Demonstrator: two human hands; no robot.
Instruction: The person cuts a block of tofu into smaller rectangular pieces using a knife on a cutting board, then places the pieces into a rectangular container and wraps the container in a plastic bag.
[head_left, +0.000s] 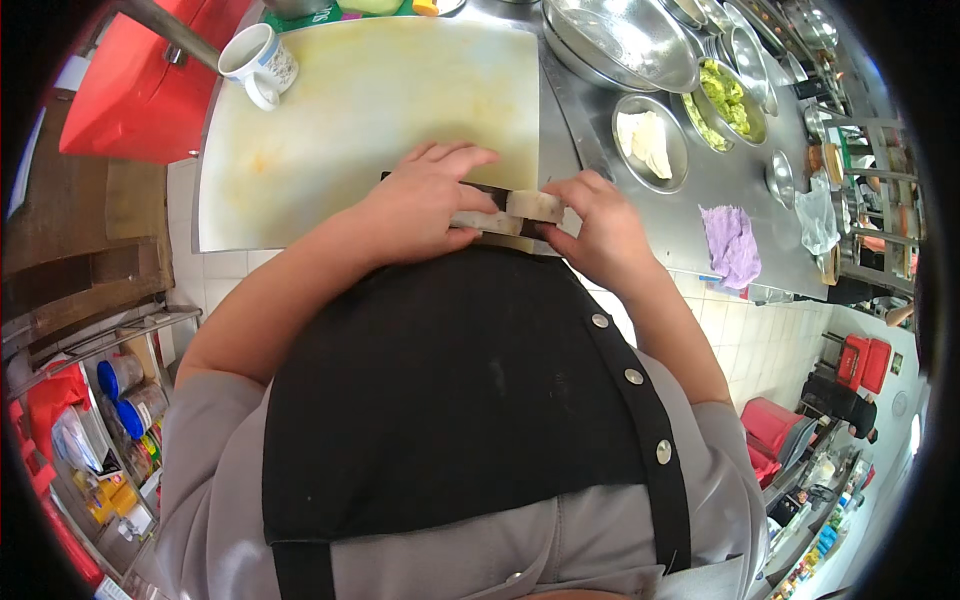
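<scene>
At the near edge of the large white cutting board, a black flat bar lies under my hands. My right hand pinches a thick, pale, stone-like block between thumb and fingers, above the bar's right end. My left hand has its thumb and index finger about a second pale piece, lower and closer to my black apron. Its other fingers spread over the board. My left hand hides part of the bar and of this piece; what exactly the pale pieces are, I cannot tell.
A mug stands on the board's far left corner, beside a red container. To the right are steel bowls, a bowl of pale food, chopped greens and a purple cloth. A person is far off.
</scene>
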